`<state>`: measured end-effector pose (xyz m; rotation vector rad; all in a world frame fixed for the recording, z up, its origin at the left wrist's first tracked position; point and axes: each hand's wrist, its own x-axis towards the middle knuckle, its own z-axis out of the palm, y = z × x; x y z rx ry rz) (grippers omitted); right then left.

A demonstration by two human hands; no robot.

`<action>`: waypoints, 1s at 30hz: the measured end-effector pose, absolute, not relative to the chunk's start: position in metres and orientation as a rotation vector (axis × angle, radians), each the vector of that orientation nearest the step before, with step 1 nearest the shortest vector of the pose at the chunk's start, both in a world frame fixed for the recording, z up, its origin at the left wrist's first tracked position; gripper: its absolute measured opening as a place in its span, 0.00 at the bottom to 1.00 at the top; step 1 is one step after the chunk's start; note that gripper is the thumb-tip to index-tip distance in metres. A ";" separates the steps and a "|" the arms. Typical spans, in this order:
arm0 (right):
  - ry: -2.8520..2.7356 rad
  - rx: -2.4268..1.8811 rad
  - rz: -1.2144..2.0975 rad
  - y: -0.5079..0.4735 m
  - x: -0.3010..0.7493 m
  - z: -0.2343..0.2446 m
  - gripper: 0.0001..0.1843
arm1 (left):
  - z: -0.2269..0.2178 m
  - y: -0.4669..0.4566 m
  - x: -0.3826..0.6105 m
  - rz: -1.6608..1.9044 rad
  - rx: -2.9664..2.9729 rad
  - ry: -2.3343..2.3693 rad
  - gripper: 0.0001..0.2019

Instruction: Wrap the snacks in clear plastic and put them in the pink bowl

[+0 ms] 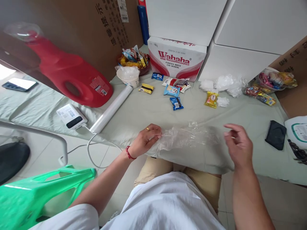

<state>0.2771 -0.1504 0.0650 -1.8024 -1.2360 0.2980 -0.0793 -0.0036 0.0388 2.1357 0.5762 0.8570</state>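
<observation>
My left hand (148,138) pinches the left end of a clear plastic bag (182,137), which lies stretched and crumpled along the front of the cloth-covered table. Off the bag's right end, my right hand (239,143) is raised with its fingers apart and nothing in them. Beyond the bag lie several wrapped snacks, among them a dark blue packet (176,103), a light blue packet (171,90) and a yellow packet (146,88). Farther right, a yellow-green packet (211,99) sits beside crumpled clear plastic (225,84).
A red jug (76,80), a white power bank (72,116) and a white tube (112,108) stand or lie at left. Behind are a paper cup (128,78), a snack bowl (145,69) and a Wahaha box (176,59). A black flat object (276,134) lies right. A green stool (48,185) is below.
</observation>
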 end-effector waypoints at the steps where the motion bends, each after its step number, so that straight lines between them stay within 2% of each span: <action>1: -1.407 -1.755 0.366 -0.144 0.261 0.070 0.23 | 0.039 -0.008 -0.077 0.838 2.159 0.581 0.09; 3: -1.721 -1.696 0.578 -0.130 0.228 0.070 0.30 | 0.040 -0.015 -0.074 0.816 2.156 0.605 0.08; 4: -1.809 -1.695 0.626 -0.123 0.213 0.066 0.29 | 0.040 -0.017 -0.073 0.803 2.132 0.625 0.08; 6: -1.904 -1.703 0.650 -0.113 0.189 0.052 0.21 | 0.039 -0.019 -0.074 0.745 2.025 0.705 0.09; 7: -1.934 -1.697 0.640 -0.110 0.181 0.043 0.17 | 0.040 -0.018 -0.075 0.699 1.930 0.778 0.11; 10: -2.058 -1.655 0.576 -0.106 0.167 0.025 0.18 | 0.045 -0.013 -0.071 0.553 1.612 1.117 0.25; 13: -2.193 -1.683 0.462 -0.105 0.156 0.025 0.17 | 0.060 -0.008 -0.048 0.440 1.756 1.373 0.32; 17: -2.244 -1.690 0.461 -0.102 0.146 0.035 0.15 | 0.080 -0.005 0.000 0.196 2.322 1.400 0.28; 20: -2.234 -1.690 0.428 -0.107 0.154 0.037 0.14 | 0.079 0.005 0.021 0.049 2.351 1.363 0.19; 22: -2.216 -1.678 0.326 -0.116 0.167 0.035 0.15 | 0.071 0.017 0.022 0.164 2.239 1.365 0.16; 27: -2.041 -1.591 0.068 -0.149 0.217 0.034 0.22 | 0.045 0.047 -0.001 0.655 1.584 1.334 0.16; 30: -1.923 -1.613 -0.030 -0.163 0.240 0.032 0.20 | 0.034 0.053 -0.016 0.842 1.223 1.276 0.17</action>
